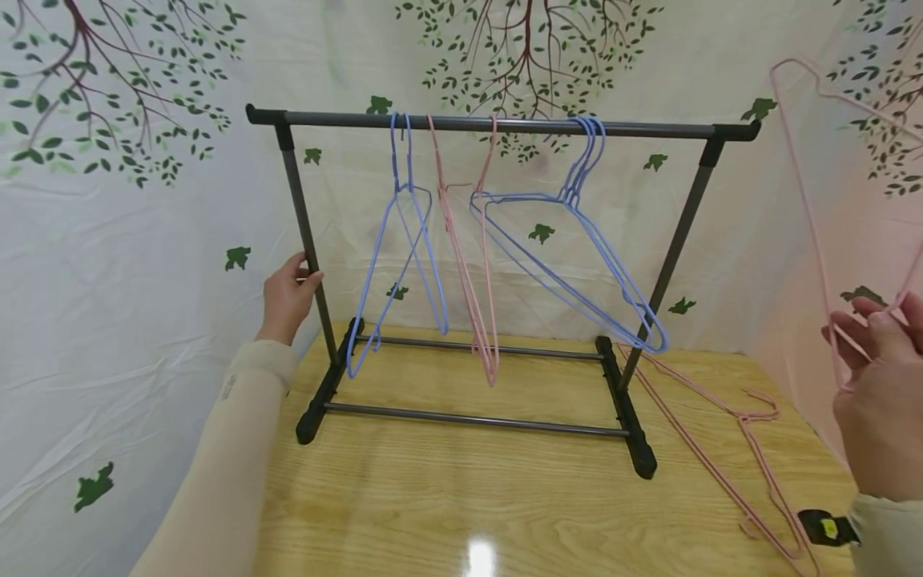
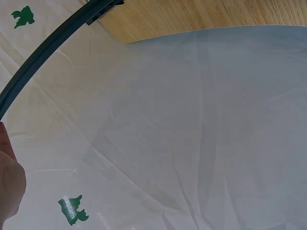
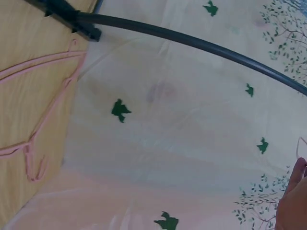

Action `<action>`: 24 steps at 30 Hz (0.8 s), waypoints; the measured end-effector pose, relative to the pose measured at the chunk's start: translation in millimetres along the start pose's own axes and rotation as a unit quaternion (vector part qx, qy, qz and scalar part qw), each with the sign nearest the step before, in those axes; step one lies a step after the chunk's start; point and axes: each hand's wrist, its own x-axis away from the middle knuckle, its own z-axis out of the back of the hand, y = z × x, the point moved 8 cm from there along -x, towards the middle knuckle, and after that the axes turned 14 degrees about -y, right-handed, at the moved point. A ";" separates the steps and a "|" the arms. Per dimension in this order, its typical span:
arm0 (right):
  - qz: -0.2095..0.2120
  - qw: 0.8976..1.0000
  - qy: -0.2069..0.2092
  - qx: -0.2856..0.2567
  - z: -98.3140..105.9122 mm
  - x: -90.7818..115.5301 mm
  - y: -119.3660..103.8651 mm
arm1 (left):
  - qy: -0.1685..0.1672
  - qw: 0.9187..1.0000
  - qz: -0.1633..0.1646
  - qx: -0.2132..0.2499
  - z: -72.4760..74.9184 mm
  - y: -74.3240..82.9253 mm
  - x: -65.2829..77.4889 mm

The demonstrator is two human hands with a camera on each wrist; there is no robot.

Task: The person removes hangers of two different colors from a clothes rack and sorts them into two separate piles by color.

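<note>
A dark metal clothes rack (image 1: 324, 119) stands on the wooden table. At its left post my left hand (image 1: 283, 301) grips the upright, thumb in front and fingers behind. Out at the right edge of the head view, my right hand (image 1: 883, 385) holds a pink hanger (image 1: 809, 212) raised off the table, partly outside the picture. From the top bar hang blue hangers (image 1: 372, 264) on the left, pink hangers (image 1: 465, 288) in the middle and several more blue hangers (image 1: 609, 252) on the right, the latter turned broadside.
More pink hangers (image 1: 692, 441) lie on the table (image 1: 433, 497) beside the rack's right foot (image 1: 634, 433). Behind stands a pale cloth backdrop (image 1: 180, 240) printed with branches and green leaves. A black strap (image 1: 829, 529) sits by the right sleeve.
</note>
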 end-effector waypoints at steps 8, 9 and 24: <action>-0.063 0.988 -0.039 0.134 33.0 9.5 10.6 | 0.006 1.000 -0.003 0.000 1.0 -1.0 -0.6; -0.074 0.985 -0.047 0.149 37.6 10.6 13.0 | 0.006 1.000 -0.002 0.000 0.9 -0.9 -0.7; -0.272 0.898 -0.187 0.290 112.8 37.7 58.1 | 0.001 1.000 0.008 0.004 -1.0 -2.6 -2.7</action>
